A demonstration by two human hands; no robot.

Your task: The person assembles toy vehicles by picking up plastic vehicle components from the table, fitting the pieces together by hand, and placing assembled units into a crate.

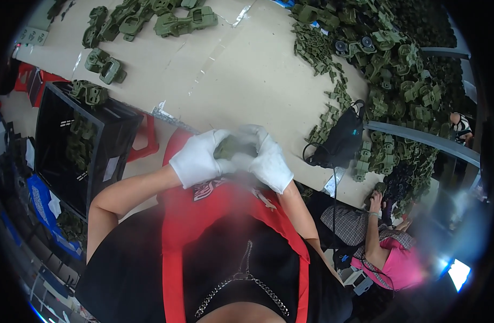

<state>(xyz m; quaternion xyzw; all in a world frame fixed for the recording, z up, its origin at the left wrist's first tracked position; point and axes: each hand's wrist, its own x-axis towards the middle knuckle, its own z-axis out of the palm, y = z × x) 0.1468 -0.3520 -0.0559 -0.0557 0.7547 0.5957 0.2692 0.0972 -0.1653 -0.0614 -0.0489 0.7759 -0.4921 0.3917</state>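
Both my hands wear white gloves and meet in front of my red apron, at the near edge of the table. Between them is an olive-green plastic part [229, 151], blurred and mostly covered by the fingers. My left hand [199, 160] closes around its left side. On the other side my right hand [268, 161] grips it, with the fingers curled over the top. Similar olive-green plastic bodies [185, 21] lie in a cluster at the far left of the table, and a pair [106, 66] sits closer to me.
A black crate [69, 134] with green parts stands at left, near a red stool [146, 141]. Small green pieces [318, 51] and larger heaps [400, 70] cover the right side. A black bag [341, 137] with a cable lies there. A co-worker in pink [400, 264] handles parts at lower right.
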